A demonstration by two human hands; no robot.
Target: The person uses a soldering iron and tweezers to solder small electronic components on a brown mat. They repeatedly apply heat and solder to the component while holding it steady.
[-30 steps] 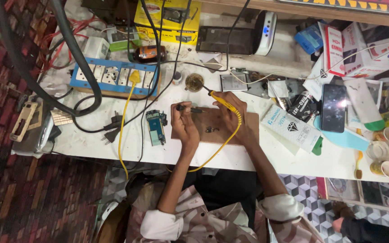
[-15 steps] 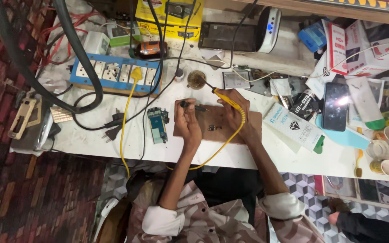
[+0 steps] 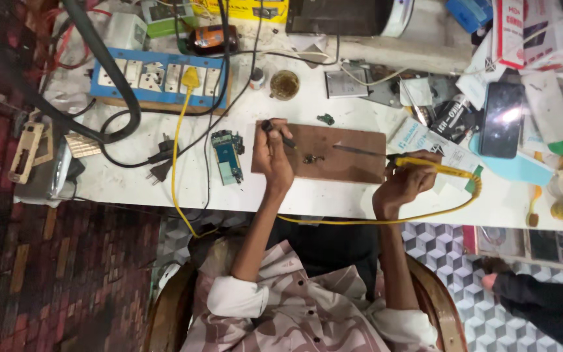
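White workbench [image 3: 131,182]: right hand [image 3: 402,186] grips yellow soldering iron [image 3: 434,168].

Small part [image 3: 312,158] on brown board [image 3: 333,153]: too small to identify. Dark tool [image 3: 280,135] partly hidden within left hand [image 3: 272,156] grip. Boxes [image 3: 535,32] and dark hose [image 3: 99,58] cut off at top edge.

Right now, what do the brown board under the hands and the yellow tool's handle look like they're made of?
The brown board looks like wood or fibreboard: matt, flat, even brown, with dark scuffs; which of the two cannot be told. The yellow tool in the right hand has a handle that looks like smooth moulded plastic, slightly glossy, matching its yellow cable, likely rubbery sheathing.
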